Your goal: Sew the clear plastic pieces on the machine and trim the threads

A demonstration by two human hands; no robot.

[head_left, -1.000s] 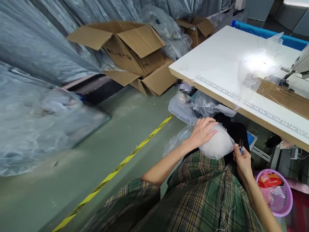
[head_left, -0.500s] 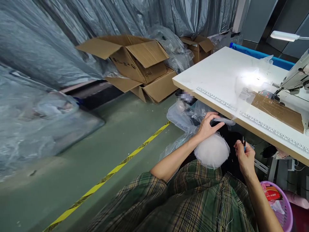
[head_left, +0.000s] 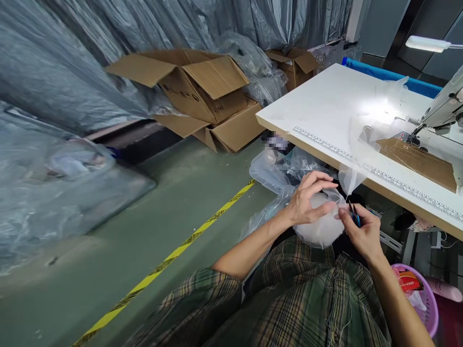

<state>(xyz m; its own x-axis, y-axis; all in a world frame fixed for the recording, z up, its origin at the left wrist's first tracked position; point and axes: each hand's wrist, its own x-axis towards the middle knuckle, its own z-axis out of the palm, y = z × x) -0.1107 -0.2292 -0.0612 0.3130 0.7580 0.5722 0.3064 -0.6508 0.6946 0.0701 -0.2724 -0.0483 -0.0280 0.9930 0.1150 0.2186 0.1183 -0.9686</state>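
Observation:
My left hand hovers over or rests against a round bundle of sheer white fabric on my lap, with thumb and fingers spread apart. Close by on its right, my right hand is closed round small thread snips with blue handles, their dark blades pointing up. Its thumb and fingertip meet the fabric's edge; whether they pinch it is hard to see. A sheer white piece hangs over the table's front edge just above the snips, joining more sheer fabric on the tabletop.
A white sewing table with a printed ruler edge carries a sewing machine at right. Cardboard boxes and clear plastic bags lie beyond my left arm. A purple basket stands at lower right; yellow-black tape crosses the floor.
My right hand has moved left and up with the snips, to the fabric beside my left hand. My left hand has dropped slightly onto the bundle. The sheer piece now hangs lower over the table edge.

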